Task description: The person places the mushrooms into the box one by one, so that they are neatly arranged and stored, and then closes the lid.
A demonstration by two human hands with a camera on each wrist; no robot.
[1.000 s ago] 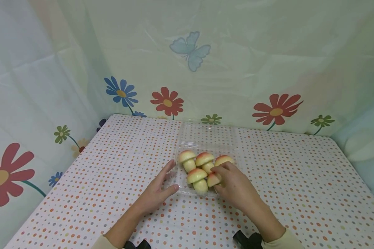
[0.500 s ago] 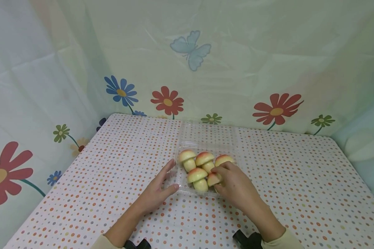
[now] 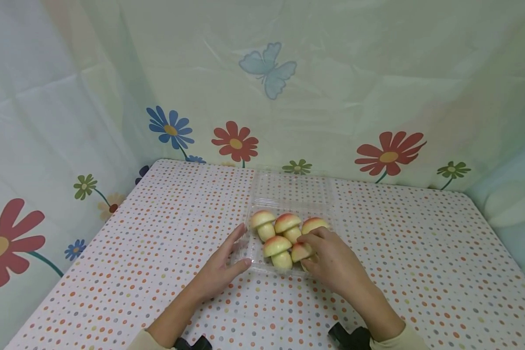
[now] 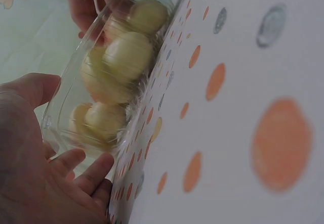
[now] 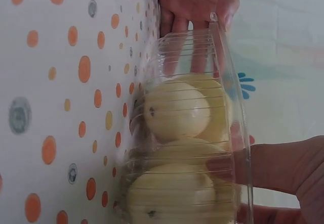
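Observation:
A clear plastic clamshell box (image 3: 254,266) lies with its lid (image 3: 290,188) folded back at mid-table. Several yellow toy mushrooms (image 3: 276,248) with reddish caps lie inside in two rows. My right hand (image 3: 336,260) reaches into the front right of the box and pinches a mushroom (image 3: 301,252), whose stem is mostly behind the fingers. In the right wrist view, a digit (image 5: 273,168) shows over the box's edge against that mushroom. My left hand (image 3: 220,274) stands at the box's left side, fingers spread and fairly straight; in the left wrist view its fingertips (image 4: 104,166) lie by the wall.
A white cloth with coloured dots (image 3: 179,218) covers the table. Behind and beside it hangs a flower-printed curtain (image 3: 332,97). Black wrist mounts (image 3: 352,336) show below both forearms.
Hardly anything differs. The right hand stays on the same mushroom and has shifted very slightly to the right; the left hand and the box hold their places.

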